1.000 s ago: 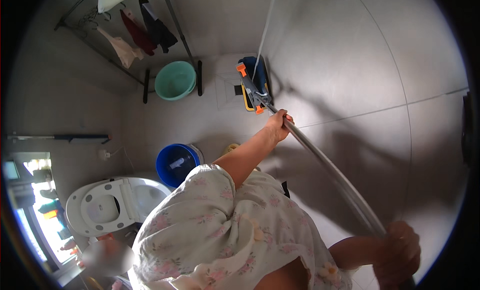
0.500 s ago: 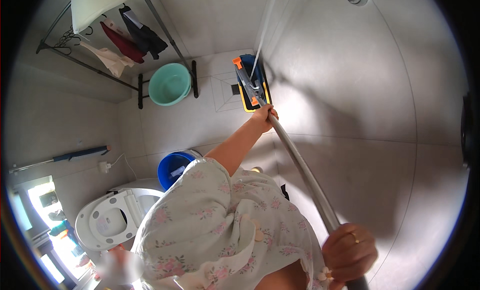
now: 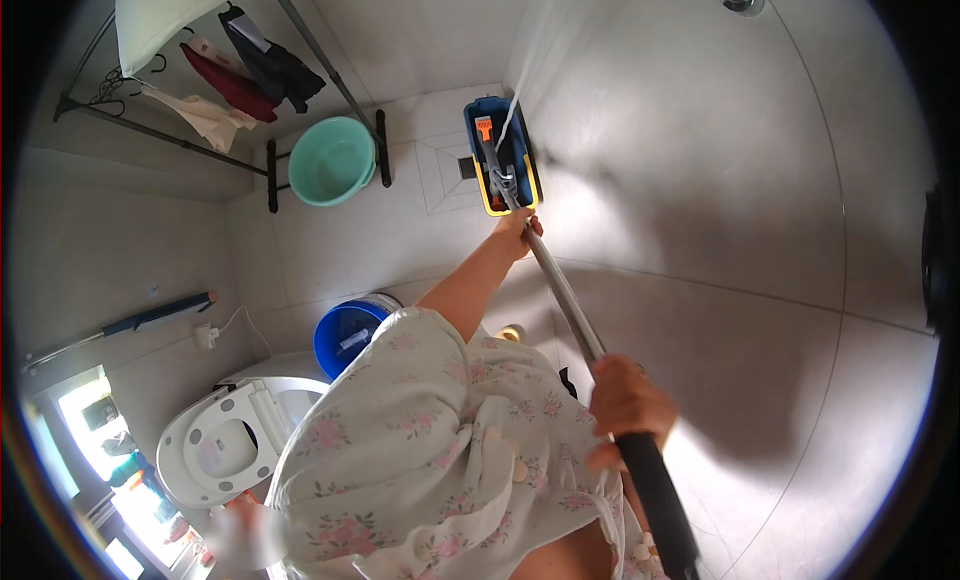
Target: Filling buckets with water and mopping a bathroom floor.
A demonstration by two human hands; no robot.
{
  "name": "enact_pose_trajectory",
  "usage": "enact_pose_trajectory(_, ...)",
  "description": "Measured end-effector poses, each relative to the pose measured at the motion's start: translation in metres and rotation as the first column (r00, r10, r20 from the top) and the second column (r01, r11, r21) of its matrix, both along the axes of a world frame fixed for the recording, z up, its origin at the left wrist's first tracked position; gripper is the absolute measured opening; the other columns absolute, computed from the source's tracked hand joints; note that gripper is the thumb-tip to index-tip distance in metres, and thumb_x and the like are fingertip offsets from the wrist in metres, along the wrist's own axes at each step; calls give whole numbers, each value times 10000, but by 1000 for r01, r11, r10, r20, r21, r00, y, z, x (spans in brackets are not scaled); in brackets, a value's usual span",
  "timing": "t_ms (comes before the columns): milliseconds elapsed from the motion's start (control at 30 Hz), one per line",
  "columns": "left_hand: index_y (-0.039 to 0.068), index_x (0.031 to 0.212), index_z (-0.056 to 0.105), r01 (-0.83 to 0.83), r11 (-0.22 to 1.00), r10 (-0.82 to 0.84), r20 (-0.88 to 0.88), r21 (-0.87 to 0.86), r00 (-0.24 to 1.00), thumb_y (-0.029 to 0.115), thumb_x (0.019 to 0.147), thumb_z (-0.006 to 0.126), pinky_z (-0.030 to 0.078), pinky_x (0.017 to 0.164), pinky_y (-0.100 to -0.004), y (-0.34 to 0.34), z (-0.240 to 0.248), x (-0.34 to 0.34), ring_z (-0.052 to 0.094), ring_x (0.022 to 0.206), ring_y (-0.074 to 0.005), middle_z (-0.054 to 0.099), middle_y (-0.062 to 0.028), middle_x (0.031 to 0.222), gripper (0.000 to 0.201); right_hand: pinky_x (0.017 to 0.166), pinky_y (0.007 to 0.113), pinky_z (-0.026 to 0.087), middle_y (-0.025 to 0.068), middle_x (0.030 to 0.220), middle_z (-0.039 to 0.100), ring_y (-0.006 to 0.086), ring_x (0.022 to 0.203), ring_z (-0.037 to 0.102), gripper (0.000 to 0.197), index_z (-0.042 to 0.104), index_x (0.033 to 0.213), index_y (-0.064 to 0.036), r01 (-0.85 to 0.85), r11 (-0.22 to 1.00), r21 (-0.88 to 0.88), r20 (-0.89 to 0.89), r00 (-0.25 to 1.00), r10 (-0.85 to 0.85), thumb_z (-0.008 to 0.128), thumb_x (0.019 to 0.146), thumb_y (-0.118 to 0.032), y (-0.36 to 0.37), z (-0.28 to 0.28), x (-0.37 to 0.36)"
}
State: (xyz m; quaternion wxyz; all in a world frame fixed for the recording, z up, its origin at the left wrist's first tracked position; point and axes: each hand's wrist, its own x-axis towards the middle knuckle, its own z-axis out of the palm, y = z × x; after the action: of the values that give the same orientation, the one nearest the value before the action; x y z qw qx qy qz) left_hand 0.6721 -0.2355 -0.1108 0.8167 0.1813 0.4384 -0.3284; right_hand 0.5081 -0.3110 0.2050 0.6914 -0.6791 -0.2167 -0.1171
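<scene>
My left hand [image 3: 518, 232] is closed round the lower part of a mop's metal pole [image 3: 570, 298], just above its head. Farther up, my right hand [image 3: 632, 405] wraps the same pole beside its black grip [image 3: 657, 495], slightly blurred. The mop's head [image 3: 493, 152], grey with orange ends, sits tilted down inside a blue oblong bucket [image 3: 478, 108] with a yellow near rim. A thin pale streak [image 3: 516, 95], perhaps water, runs down into the bucket; its nature is hard to make out.
Left of the bucket are a floor drain [image 3: 467, 168] and a mint-green basin [image 3: 333, 162] at a clothes rack [image 3: 335, 75]. Nearer stand a round blue bucket [image 3: 345, 340] and a toilet [image 3: 215, 445]. A grey wall [image 3: 700, 130] rises at right.
The mop's head has sunk lower into the blue bucket. My right hand has moved away from me along with the pole, baring the black grip behind it. My left hand has barely shifted.
</scene>
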Motion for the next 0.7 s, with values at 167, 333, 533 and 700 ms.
enact_pose_trajectory(167,27,695,346,-94,995,95,-71,12,993,11,759,420,356,353,-193,-3,8,-8,364,396,-92,376,-33,542,99,711,345,370,12,542,472,153,543,464,254,510,578,-76,-44,983,-176,-196,981,9,706,629,-229,4,-18,3)
enact_pose_trajectory(333,28,689,331,-104,994,107,-105,35,989,10,769,402,350,350,-194,-7,20,2,351,394,-87,352,-21,524,109,730,353,405,20,542,441,174,545,457,227,485,572,-69,-61,973,-222,-228,974,9,709,566,-108,7,0,16)
enact_pose_trajectory(533,33,703,328,-153,987,158,-119,49,980,9,776,396,353,350,-197,5,27,-2,353,393,-89,352,-22,521,103,718,346,407,23,531,423,182,539,448,191,490,581,-62,-124,969,-216,-254,965,67,677,559,-30,9,5,24)
enact_pose_trajectory(700,34,699,328,-122,992,124,-86,23,989,7,776,393,350,348,-195,4,24,-2,351,394,-91,353,-21,522,104,706,343,410,26,538,435,190,542,463,191,493,584,-56,-143,955,-258,-283,957,67,673,539,-11,16,12,21)
